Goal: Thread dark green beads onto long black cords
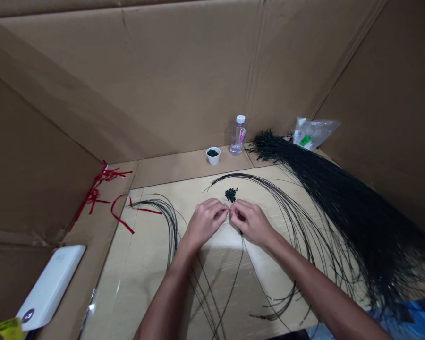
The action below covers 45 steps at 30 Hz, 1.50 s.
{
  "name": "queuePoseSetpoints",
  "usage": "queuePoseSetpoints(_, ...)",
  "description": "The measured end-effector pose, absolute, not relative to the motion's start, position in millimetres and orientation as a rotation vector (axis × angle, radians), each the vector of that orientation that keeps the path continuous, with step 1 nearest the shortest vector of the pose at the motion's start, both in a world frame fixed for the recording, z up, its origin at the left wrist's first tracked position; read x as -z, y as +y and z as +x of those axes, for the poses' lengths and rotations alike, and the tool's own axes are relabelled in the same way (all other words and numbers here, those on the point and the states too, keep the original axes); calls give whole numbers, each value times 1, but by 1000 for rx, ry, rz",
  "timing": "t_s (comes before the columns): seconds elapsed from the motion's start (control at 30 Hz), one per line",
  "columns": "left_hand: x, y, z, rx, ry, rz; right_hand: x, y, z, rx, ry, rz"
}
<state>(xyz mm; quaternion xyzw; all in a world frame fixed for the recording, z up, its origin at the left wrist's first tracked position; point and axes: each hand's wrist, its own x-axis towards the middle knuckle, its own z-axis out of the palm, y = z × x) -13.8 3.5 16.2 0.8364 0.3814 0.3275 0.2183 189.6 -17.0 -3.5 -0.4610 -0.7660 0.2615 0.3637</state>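
My left hand point(208, 218) and my right hand point(250, 221) meet over the middle of the table, thumb and forefinger of each pinched together. Thin black cord point(241, 257) hangs below my right hand and runs toward the front edge. What sits between the left fingertips is too small to make out. Just beyond the fingertips lies a small pile of dark beads point(231, 194). One bundle of black cords point(170, 219) curves to the left of my left arm, and another bundle point(269, 183) arcs around behind my right hand.
Along the back stand a white cup of dark beads point(213, 159) and a water bottle point(238, 137). A thick black cord bundle point(326, 189) and a plastic bag point(317, 132) lie right. Red ribbons point(95, 189) and a white power bank point(53, 285) lie left. Cardboard walls point(184, 85) enclose the table.
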Motion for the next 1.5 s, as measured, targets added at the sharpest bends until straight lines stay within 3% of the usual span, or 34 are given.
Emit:
queuePoseSetpoints(0.37, -15, -3, -4, -1188, 1103, 2219, -5, -21, 183, -688, -1902, -1081)
queuePoseSetpoints(1.07, -21, -4, -4, -1252, 1144, 2105, -1, -19, 182, -863, -1751, -1031)
queuePoseSetpoints(1.17, -25, -3, -7, -1172, 1130, 1923, 1, -17, 182, -880, -1631, -1066)
queuePoseSetpoints(1.33, -22, -7, -2, -700, 944, 1617, 5, -10, 184, -973, -1380, -1072)
queuePoseSetpoints(1.5, -15, -9, 5, -711, 898, 1465, 3, -9, 184, -1049, -1315, -1048)
